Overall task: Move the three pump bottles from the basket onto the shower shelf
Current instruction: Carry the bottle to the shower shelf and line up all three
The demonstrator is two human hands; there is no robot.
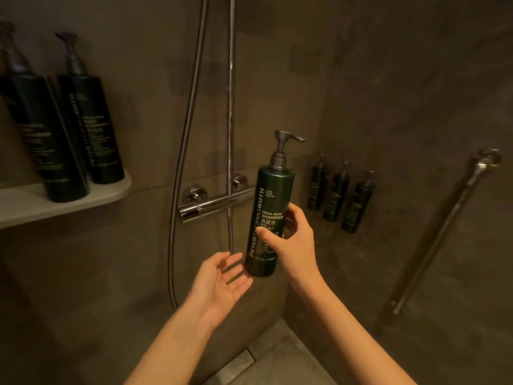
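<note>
A dark green pump bottle (267, 215) labelled shampoo is held upright in the air in front of the shower mixer. My right hand (291, 240) grips its lower half from the right. My left hand (220, 284) is open, palm up, just below and left of the bottle's base, with fingertips close to it. Two more dark pump bottles (47, 134) (93, 126) stand side by side on the pale shower shelf (91, 194) at the upper left. The basket is out of view.
A chrome mixer bar (205, 207) with a riser rail and a hanging hose (180, 162) is on the wall behind the bottle. The right wall reflects three bottles (338, 195). A metal grab bar (441, 232) slants down the right wall. A floor drain (236, 359) lies below.
</note>
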